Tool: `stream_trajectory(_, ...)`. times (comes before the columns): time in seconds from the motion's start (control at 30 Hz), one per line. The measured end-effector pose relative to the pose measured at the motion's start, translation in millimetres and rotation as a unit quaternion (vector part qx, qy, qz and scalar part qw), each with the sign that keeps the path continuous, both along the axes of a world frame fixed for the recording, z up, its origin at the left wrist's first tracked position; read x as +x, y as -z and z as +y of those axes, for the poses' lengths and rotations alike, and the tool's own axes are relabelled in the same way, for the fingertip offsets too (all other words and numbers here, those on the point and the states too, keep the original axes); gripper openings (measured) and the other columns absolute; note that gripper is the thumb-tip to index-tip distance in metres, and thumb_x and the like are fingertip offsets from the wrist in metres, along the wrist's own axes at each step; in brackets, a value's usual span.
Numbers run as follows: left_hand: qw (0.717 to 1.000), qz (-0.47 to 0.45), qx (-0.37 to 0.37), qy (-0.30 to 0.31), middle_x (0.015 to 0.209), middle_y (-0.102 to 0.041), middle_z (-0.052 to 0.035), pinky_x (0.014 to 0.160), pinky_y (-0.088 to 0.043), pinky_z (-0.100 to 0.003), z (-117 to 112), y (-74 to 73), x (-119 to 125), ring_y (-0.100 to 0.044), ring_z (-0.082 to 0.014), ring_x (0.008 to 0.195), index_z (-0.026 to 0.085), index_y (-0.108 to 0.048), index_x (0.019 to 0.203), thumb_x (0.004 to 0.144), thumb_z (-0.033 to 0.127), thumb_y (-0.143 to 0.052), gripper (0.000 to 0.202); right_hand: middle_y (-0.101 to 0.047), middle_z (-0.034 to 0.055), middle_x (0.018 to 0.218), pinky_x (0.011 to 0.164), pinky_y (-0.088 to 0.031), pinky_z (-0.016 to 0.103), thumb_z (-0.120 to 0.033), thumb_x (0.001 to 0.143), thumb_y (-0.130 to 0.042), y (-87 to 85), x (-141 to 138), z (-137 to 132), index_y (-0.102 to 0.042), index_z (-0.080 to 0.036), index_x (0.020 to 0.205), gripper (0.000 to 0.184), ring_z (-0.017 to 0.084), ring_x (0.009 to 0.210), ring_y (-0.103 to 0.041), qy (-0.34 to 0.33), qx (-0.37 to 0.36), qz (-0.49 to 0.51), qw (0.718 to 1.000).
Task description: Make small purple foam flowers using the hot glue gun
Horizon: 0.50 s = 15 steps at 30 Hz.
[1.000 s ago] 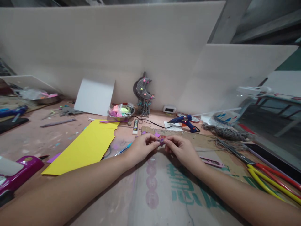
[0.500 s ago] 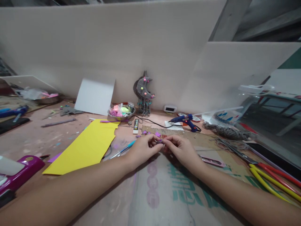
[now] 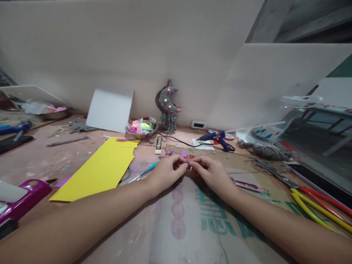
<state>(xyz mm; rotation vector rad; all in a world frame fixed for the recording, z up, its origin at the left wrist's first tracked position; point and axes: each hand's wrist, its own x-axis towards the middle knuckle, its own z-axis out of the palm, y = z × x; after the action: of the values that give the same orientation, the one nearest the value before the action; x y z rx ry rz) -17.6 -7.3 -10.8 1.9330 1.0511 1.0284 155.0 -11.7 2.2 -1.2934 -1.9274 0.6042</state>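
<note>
My left hand [image 3: 167, 172] and my right hand [image 3: 210, 174] meet over the middle of the table, thumbs and fingers pinched. Between their fingertips is a small purple piece [image 3: 188, 162], mostly hidden by the fingers. Just beyond the hands lies a purple flower-shaped cutout [image 3: 184, 154], with a few smaller purple bits to its left. A blue pen [image 3: 143, 173] rests beside my left wrist. A pink utility knife [image 3: 249, 185] is to the right of my right wrist.
Yellow paper [image 3: 96, 172] lies left, near a magenta tool [image 3: 26, 196]. Behind are a bowl of colored clay [image 3: 141, 128], a grey moon ornament [image 3: 168, 104] and a blue glue gun [image 3: 217, 138]. Grey yarn [image 3: 265, 151] and red-and-yellow-handled scissors [image 3: 302, 194] are right.
The view has shifted slightly, so the table items sit a little higher. My hands stay together, and the fingertips have moved only slightly around the small purple piece.
</note>
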Motion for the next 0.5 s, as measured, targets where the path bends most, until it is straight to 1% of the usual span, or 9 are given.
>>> stream_trajectory(0.17,1.000,-0.019,-0.005,0.012,0.078,-0.064,-0.0012,0.065,-0.042,-0.022,0.4,-1.4,-1.6,-0.057,-0.0134,0.072,0.016,-0.060,0.084,0.084,0.029,-0.046,0.019,-0.070,0.0030,0.082,0.069,-0.047,0.026,-0.031,0.083,-0.051,1.4,2.5,1.2,-0.066,-0.020,0.090,0.020,0.017,0.075,-0.064,-0.020,0.023,0.006,0.999)
stream_trajectory(0.23,1.000,-0.013,-0.003,0.011,0.079,-0.064,-0.0014,0.066,-0.042,-0.023,0.0,-2.9,-1.9,-0.057,-0.0140,0.073,0.017,-0.061,0.085,0.084,0.029,-0.046,0.019,-0.070,0.0040,0.087,0.070,-0.047,0.027,-0.030,0.085,-0.050,1.6,2.8,0.4,-0.064,-0.020,0.096,0.021,0.017,0.077,-0.063,-0.029,0.025,0.021,0.999)
stream_trajectory(0.3,1.000,-0.005,-0.002,0.007,0.079,-0.064,-0.0014,0.066,-0.042,-0.024,-0.6,-4.1,-1.9,-0.058,-0.0144,0.073,0.017,-0.061,0.084,0.084,0.029,-0.046,0.019,-0.068,0.0044,0.085,0.066,-0.046,0.026,-0.031,0.086,-0.048,2.2,2.8,-0.6,-0.061,-0.020,0.101,0.023,0.016,0.072,-0.062,-0.033,0.017,0.036,0.999)
stream_trajectory(0.37,1.000,-0.001,0.003,0.007,0.079,-0.065,-0.0012,0.067,-0.042,-0.024,-0.9,-4.3,-1.5,-0.058,-0.0144,0.073,0.017,-0.061,0.084,0.084,0.028,-0.046,0.018,-0.066,0.0033,0.077,0.060,-0.045,0.025,-0.032,0.086,-0.048,3.1,2.1,-1.2,-0.059,-0.019,0.104,0.025,0.014,0.065,-0.060,-0.039,-0.006,0.055,0.998)
stream_trajectory(0.5,1.000,-0.007,0.012,0.002,0.079,-0.065,-0.0011,0.067,-0.042,-0.024,-0.3,-1.3,-0.5,-0.058,-0.0146,0.074,0.018,-0.061,0.083,0.085,0.029,-0.044,0.020,-0.057,-0.0020,0.058,0.050,-0.042,0.023,-0.036,0.086,-0.047,3.0,-0.8,-1.1,-0.052,-0.016,0.111,0.032,0.013,0.053,-0.054,-0.079,-0.097,0.109,0.986)
